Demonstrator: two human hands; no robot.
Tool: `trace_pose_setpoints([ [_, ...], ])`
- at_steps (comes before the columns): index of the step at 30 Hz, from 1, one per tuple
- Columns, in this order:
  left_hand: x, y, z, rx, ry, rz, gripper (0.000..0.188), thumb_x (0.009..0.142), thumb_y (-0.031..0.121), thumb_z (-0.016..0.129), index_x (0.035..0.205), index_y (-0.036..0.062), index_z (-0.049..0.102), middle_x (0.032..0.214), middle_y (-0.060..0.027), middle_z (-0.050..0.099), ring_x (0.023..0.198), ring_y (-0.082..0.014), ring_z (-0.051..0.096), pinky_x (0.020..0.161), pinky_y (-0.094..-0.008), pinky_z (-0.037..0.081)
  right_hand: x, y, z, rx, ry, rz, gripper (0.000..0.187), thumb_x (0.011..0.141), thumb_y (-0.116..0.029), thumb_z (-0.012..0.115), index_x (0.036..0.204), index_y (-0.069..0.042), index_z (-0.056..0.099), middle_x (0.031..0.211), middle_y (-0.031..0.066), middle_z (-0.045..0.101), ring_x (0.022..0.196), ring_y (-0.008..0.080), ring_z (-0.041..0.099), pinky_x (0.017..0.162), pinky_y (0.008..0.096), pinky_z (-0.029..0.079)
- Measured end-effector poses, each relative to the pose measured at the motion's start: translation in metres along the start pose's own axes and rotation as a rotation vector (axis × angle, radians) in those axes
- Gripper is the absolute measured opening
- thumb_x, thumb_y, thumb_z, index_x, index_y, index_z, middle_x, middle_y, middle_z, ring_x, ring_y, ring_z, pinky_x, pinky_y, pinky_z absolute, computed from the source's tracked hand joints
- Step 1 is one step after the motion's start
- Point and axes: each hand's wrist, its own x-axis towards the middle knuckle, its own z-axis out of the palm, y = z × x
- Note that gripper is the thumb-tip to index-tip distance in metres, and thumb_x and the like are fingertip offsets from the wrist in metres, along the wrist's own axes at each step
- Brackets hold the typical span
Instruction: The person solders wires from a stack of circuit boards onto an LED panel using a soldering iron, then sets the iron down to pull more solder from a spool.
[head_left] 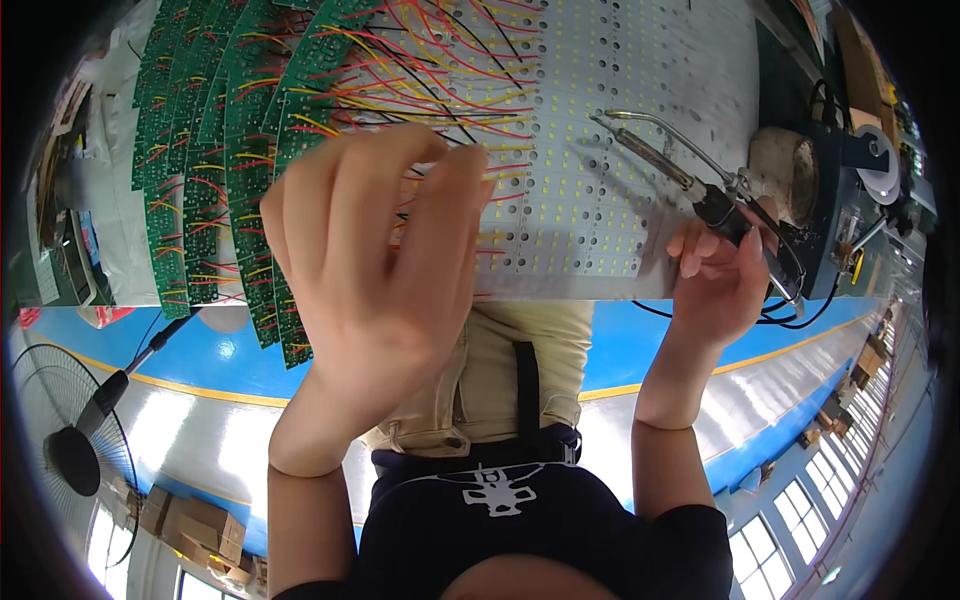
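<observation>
My right hand (722,285) grips a soldering iron (715,207) by its dark handle, with a curved metal solder-feed tube running beside it. The iron's tip points up and left, over white LED boards (590,215) dotted with small yellow LEDs and dark holes. Above the wired left edge of these boards hovers my left hand (370,240), large in view, its fingers curled and closed. Its fingertips are partly hidden, so what they hold cannot be made out. Red, yellow and black wires (440,85) run from green circuit boards (250,180) on the left to the LED boards.
At the right end of the table stand a dark blue device (832,190), a metal cylinder (785,175) and a white spool (880,165). A black cable (800,322) hangs by the front edge. A fan (80,455) stands at lower left, cardboard boxes (200,530) beyond it.
</observation>
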Motion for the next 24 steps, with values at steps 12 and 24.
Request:
trace_pose_setpoints([
  [12, 0.015, -0.001, 0.019, -0.029, -0.058, -0.078, 0.014, 0.065, 0.004, 0.067, 0.076, 0.0085, 0.06, 0.079, -0.0035, 0.051, 0.074, -0.0209, 0.047, 0.067, -0.0326, 0.036, 0.004, -0.002, 0.011, -0.268, -0.123, 0.025, 0.021, 0.076, -0.005, 0.06, 0.082, -0.001, 0.041, 0.073, 0.0146, 0.053, 0.059, 0.0184, 0.056, 0.056, 0.0324, 0.048],
  [24, 0.014, -0.002, 0.021, -0.074, -0.089, -0.103, 0.012, 0.067, 0.002, 0.064, 0.075, 0.0051, 0.056, 0.081, -0.0062, 0.05, 0.076, -0.0231, 0.046, 0.068, -0.0333, 0.036, 0.003, 0.002, 0.006, -0.299, -0.126, 0.01, 0.024, 0.072, -0.005, 0.064, 0.081, -0.002, 0.042, 0.075, 0.0129, 0.052, 0.057, 0.0162, 0.054, 0.052, 0.0287, 0.046],
])
